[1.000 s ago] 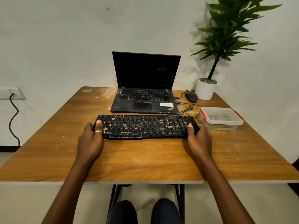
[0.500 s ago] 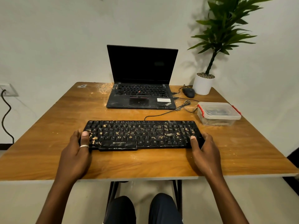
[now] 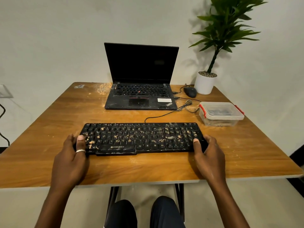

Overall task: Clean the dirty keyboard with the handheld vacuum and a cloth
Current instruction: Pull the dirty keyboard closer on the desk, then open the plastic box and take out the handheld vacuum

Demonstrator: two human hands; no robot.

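The keyboard (image 3: 139, 135) is lying flat in the lower centre of the frame, near the front edge of the table (image 3: 148, 170). Pale crumbs (image 3: 91, 142) are covering much of the key field. Its cable (image 3: 164, 114) is trailing up the frame toward the open laptop (image 3: 141, 96) at centre.

The left hand (image 3: 70, 158) is gripping the keyboard's left end: the thumb is pressing on the keys and the fingers are curling round the end edge. The right hand (image 3: 209, 157) is doing the same at the right end.

A two-ended grip is probably keeping the board level, so that debris is not spilling while it is being placed within reach for cleaning. Both forearms are reaching straight in from the bottom of the frame, wrists low over the table.

At right, a lidded container (image 3: 221, 113) is sitting well apart from the keyboard. No vacuum or cloth is showing.
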